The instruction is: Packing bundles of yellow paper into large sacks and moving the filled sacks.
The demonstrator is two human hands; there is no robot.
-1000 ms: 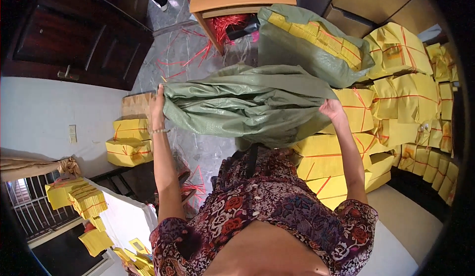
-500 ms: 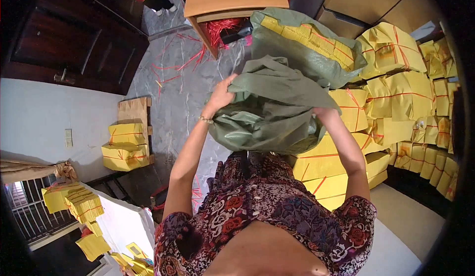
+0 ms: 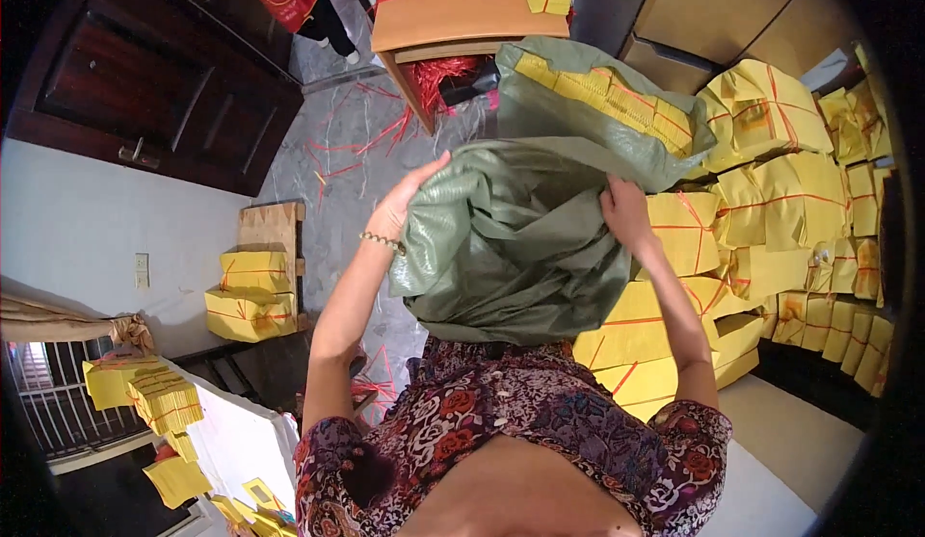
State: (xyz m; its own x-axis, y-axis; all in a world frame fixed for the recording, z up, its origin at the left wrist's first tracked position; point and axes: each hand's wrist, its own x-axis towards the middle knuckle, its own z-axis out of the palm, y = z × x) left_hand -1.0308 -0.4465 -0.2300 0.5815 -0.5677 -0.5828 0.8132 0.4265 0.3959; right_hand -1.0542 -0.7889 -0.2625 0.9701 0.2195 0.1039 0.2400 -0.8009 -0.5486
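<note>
Two yellow bundles point(image 3: 249, 291) tied with red string sit stacked on a wooden stool point(image 3: 275, 229) at your far left, against the white wall. Your left hand point(image 3: 403, 205) is raised in front of you, fingers curled over the upper left edge of the green woven sack point(image 3: 506, 243), which hangs open and crumpled at chest height. Your right hand point(image 3: 626, 211) pinches the sack's right edge. Behind it another green sack point(image 3: 578, 94) stands filled with yellow packets, and stacked yellow bundles point(image 3: 771, 190) crowd the wall at right.
</note>
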